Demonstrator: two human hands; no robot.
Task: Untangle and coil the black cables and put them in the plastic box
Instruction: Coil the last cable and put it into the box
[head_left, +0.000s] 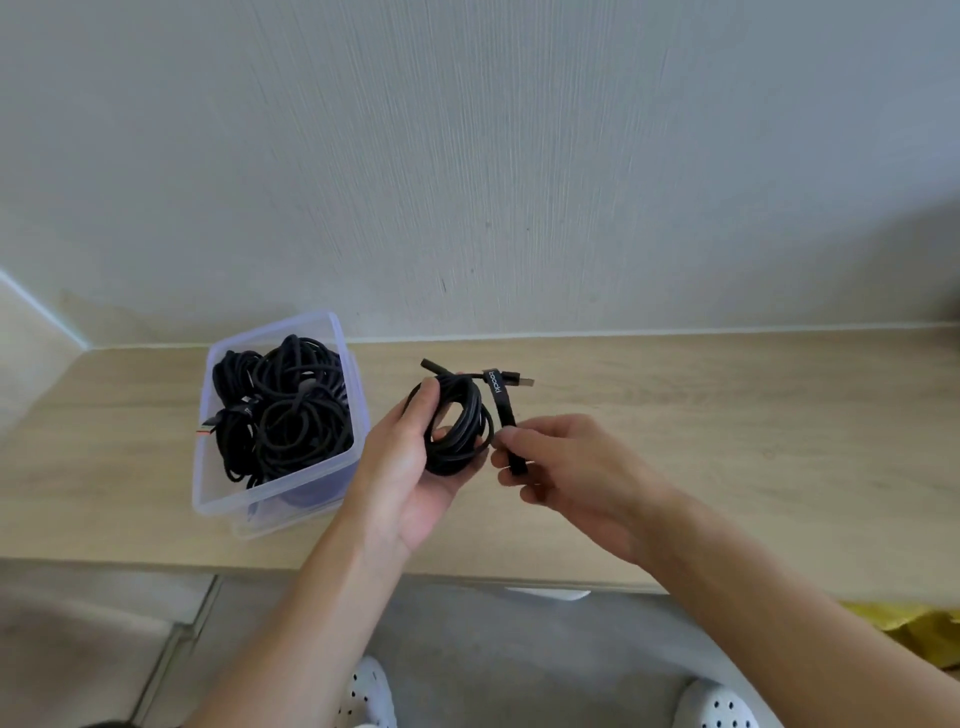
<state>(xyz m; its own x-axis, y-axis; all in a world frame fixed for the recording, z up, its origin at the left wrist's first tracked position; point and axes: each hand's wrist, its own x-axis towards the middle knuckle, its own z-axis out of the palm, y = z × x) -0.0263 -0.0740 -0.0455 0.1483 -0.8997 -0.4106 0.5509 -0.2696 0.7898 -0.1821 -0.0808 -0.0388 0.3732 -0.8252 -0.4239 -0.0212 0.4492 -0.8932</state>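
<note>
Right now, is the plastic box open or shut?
Open: nothing covers the plastic box, and the black cables inside show bare above its rim.

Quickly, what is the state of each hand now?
Left hand: holds the coiled black cable.
Right hand: pinches the cable's black strap.

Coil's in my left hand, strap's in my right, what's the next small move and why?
Probably wrap the strap round the coiled cable: the left hand holds the loops, and the right hand pinches the strap's free end.
</note>
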